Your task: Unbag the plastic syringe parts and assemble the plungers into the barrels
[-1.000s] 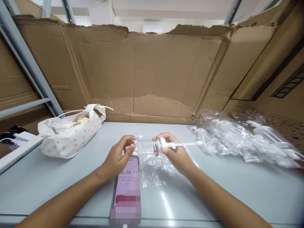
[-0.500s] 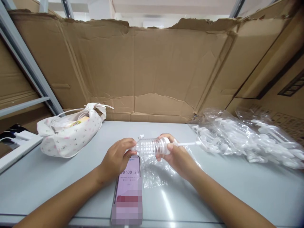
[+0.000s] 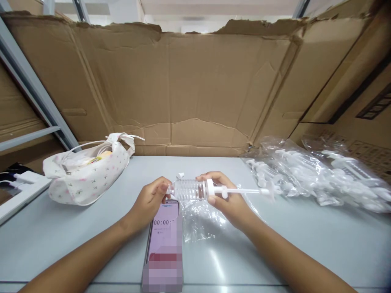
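Observation:
I hold a clear ribbed plastic syringe-like dispenser sideways above the table. My left hand pinches its tip end. My right hand grips the white collar, with the white plunger rod sticking out to the right. An empty clear plastic wrapper lies under the hands. A phone showing a timer lies flat just in front of my left hand.
A white patterned cloth pouch sits at the left. A heap of bagged white dispensers lies at the right. Cardboard walls close off the back and right. A white cable and block sit at the far left edge.
The plunger rod has come out to the right since half a second ago, when it was pushed in. The timer has counted on. Both hands keep their hold.

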The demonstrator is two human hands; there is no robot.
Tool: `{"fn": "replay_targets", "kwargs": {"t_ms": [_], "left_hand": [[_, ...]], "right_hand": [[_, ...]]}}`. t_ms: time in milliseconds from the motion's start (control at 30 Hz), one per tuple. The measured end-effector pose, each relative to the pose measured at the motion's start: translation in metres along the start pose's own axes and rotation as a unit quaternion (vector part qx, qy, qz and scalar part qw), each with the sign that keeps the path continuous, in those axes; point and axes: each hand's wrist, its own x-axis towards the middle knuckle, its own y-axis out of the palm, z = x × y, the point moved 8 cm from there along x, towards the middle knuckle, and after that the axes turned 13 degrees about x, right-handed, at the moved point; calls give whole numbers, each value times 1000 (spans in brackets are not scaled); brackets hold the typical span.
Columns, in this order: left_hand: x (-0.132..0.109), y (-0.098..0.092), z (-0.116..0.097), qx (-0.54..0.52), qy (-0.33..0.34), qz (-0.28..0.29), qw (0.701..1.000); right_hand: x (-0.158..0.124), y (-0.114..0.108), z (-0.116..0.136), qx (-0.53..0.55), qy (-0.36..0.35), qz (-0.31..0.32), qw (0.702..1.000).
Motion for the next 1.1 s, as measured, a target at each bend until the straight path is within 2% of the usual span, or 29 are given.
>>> {"fn": "replay_targets", "kwargs": {"t_ms": [133,300,400,467,567,700,800,900,967,1100], "left_hand": [[-1,-7,-7,51,46,-54,996],[-2,-11,-9,149,54,-57,986],[-2,-13,-14,161,52,-51,984],[0,-11,-14,124,35,-30,991],[3,-3,-5,16,-27,21,999],[3,11,14,-106,-130,69,983],[1,18,20,-144,-164,102,971],[0,21,19,-141,-170,125,967],[1,18,18,-111,-164,111,974],[5,0,5,-68,-87,22,994]], "right_hand": [[3,-6,-7,57,18,-28,998],[5,-5,-9,103,20,-16,994],[4,-2,-7,121,14,-5,993],[3,0,-5,113,3,3,994],[1,0,0,54,-10,3,998],[0,-2,5,-26,-23,1,999],[1,0,10,-34,-50,19,998],[1,4,14,-39,-77,41,995],[1,4,14,-47,-71,39,996],[3,-6,3,-21,-8,-16,1000]]}}
